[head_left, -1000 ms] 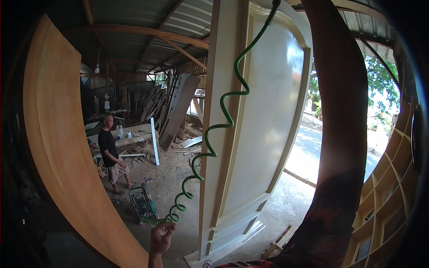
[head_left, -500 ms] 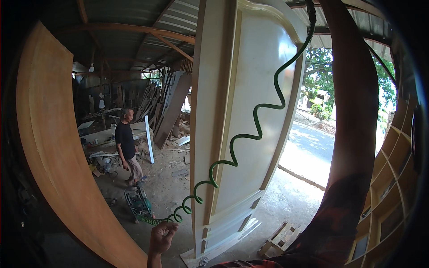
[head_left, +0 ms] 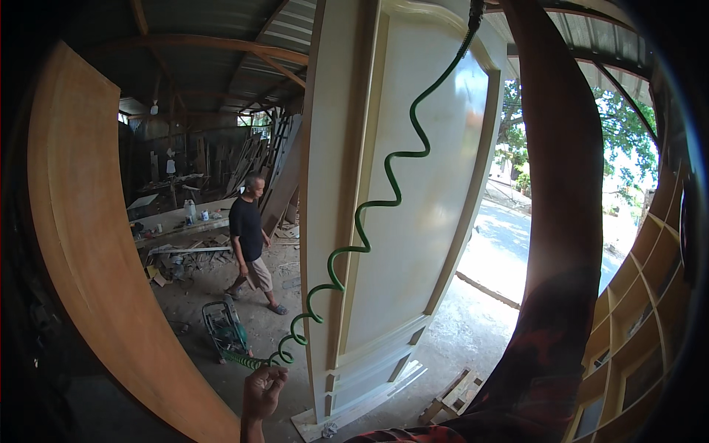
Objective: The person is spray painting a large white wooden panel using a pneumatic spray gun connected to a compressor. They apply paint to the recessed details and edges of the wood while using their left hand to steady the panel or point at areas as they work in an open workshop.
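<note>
At the lower middle, my left hand [head_left: 264, 391] pinches the near end of the springy part of a green coiled air hose [head_left: 362, 235]. From there the hose rises in loose, stretched loops to a dark fitting [head_left: 474, 16] at the top edge. My right arm [head_left: 561, 184] reaches steeply up the right side; its hand and whatever it holds lie beyond the top edge. Behind the hose stands a tall cream-painted panelled door [head_left: 413, 244], glossy on its upper panel and set upright on a low board.
A large curved orange-brown wood panel [head_left: 81, 177] fills the left. Beyond stand a green wheeled machine [head_left: 225, 332], a walking person [head_left: 251, 236] and a cluttered workbench [head_left: 173, 220]. A small wooden pallet piece [head_left: 452, 396] lies right of the door, near wooden shelving [head_left: 642, 317].
The hose's upper end and my right arm have shifted left. In the background the person has walked to the right. My left hand keeps its pinch on the hose.
</note>
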A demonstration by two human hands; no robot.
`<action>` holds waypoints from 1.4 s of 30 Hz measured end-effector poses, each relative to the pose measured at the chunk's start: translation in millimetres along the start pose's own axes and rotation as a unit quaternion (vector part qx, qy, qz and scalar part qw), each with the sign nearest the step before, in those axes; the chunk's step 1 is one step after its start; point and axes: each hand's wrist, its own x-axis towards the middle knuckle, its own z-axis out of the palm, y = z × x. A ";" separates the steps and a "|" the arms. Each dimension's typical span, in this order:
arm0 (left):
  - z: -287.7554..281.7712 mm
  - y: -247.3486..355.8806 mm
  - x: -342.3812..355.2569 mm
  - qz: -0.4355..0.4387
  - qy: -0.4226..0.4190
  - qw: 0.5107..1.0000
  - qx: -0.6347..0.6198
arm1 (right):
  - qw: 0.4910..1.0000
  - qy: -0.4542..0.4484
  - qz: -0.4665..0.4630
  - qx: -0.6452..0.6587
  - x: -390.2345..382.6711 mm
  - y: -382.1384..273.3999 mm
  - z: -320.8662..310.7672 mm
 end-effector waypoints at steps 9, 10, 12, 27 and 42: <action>10.0 1.2 -7.5 0.021 0.036 0.999 -0.014 | 0.994 0.037 -0.046 0.088 -10.0 -24.7 16.4; 9.9 0.2 -8.4 0.018 0.038 0.999 -0.012 | 0.995 0.047 -0.025 0.081 -15.8 -27.1 16.4; 9.0 0.0 -11.8 0.013 0.042 0.999 -0.009 | 0.998 0.031 -0.013 0.046 -27.9 -29.1 19.2; 19.5 -4.4 -15.4 -0.010 0.002 1.000 -0.001 | 0.997 -0.046 0.058 -0.030 -24.9 -18.6 2.8; -4.1 -0.8 -27.7 0.013 0.046 0.999 -0.009 | 0.996 0.018 -0.013 0.089 -12.8 -69.5 40.3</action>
